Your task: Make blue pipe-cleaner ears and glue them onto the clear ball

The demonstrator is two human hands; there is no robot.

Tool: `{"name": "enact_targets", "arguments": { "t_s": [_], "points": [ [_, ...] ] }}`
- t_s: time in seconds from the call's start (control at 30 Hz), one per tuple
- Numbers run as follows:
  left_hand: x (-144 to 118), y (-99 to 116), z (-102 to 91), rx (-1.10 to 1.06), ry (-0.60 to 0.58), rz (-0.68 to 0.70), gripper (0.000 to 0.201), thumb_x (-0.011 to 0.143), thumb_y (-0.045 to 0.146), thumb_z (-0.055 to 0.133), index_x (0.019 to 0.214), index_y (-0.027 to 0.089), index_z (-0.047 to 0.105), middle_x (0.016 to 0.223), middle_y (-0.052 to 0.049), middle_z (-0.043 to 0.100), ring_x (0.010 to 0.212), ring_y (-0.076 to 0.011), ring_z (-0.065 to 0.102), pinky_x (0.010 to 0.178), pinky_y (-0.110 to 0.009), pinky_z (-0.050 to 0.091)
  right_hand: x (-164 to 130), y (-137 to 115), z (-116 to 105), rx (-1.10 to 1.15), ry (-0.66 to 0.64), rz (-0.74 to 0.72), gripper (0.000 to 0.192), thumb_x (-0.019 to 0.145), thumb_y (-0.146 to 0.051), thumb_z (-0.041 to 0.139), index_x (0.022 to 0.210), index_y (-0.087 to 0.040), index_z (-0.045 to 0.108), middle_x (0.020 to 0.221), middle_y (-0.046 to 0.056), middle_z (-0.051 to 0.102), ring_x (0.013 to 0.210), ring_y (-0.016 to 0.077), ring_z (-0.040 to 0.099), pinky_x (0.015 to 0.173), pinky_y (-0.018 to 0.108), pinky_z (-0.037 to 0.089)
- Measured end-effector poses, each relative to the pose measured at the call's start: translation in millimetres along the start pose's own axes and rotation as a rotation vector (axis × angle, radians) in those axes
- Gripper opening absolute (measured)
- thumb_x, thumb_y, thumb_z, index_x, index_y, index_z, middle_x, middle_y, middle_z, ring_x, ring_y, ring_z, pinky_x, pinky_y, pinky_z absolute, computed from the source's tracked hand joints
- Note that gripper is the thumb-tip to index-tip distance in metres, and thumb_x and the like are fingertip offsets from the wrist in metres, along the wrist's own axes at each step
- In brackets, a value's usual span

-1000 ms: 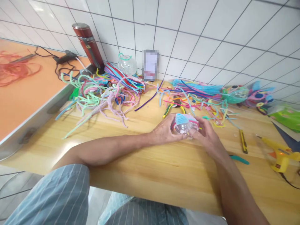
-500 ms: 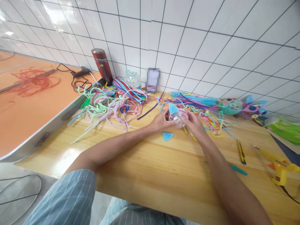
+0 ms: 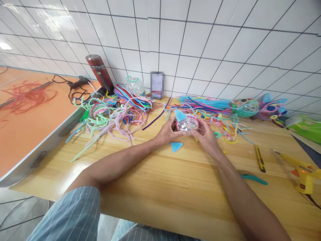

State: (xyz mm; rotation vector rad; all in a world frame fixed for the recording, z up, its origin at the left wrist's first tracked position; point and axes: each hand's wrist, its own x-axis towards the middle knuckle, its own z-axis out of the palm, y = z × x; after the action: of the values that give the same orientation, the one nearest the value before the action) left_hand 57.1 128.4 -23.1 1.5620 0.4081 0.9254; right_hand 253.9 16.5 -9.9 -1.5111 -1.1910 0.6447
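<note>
Between my two hands is a clear plastic ball with a pink rim and small bits visible inside. My left hand grips its left side, and my right hand is closed round its right side. A blue fin-shaped piece of pipe cleaner stands up at the ball's upper left. Just below my left hand, a second blue pipe-cleaner piece lies flat on the wooden table.
Tangled pipe cleaners spread at the left, near a red thermos. A phone leans on the wall. To the right are decorated balls, a yellow cutter, teal-handled pliers and a yellow glue gun.
The ball has turned slightly in my hands, so its pink rim and the bits inside show more clearly. The view has shifted a little.
</note>
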Motion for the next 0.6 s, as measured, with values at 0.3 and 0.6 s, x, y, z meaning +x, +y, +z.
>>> {"name": "enact_targets", "arguments": {
  "t_s": [0.3,0.6],
  "points": [
    [-0.6,0.4,0.4,0.073,0.025,-0.002,0.096,0.070,0.065,0.098,0.142,0.014,0.061,0.143,-0.020,0.072,0.134,-0.0345,0.071,0.122,-0.052,0.054,-1.5,6.3,4.8,0.010,0.021,-0.033,0.091,0.080,-0.061,0.090,0.158,-0.029,0.056,0.157,0.014,0.067,0.135,0.0326,0.071,0.119,0.057,0.056],
    [0.0,0.1,1.3,0.043,0.017,0.013,0.095,0.071,0.062,0.098,0.145,0.016,0.059,0.146,-0.021,0.071,0.134,-0.0351,0.071,0.120,-0.053,0.055,-3.4,3.3,8.9,0.004,0.050,-0.023,0.094,0.080,-0.060,0.089,0.161,-0.028,0.054,0.161,0.015,0.063,0.139,0.0338,0.068,0.121,0.058,0.054]
  ]
}}
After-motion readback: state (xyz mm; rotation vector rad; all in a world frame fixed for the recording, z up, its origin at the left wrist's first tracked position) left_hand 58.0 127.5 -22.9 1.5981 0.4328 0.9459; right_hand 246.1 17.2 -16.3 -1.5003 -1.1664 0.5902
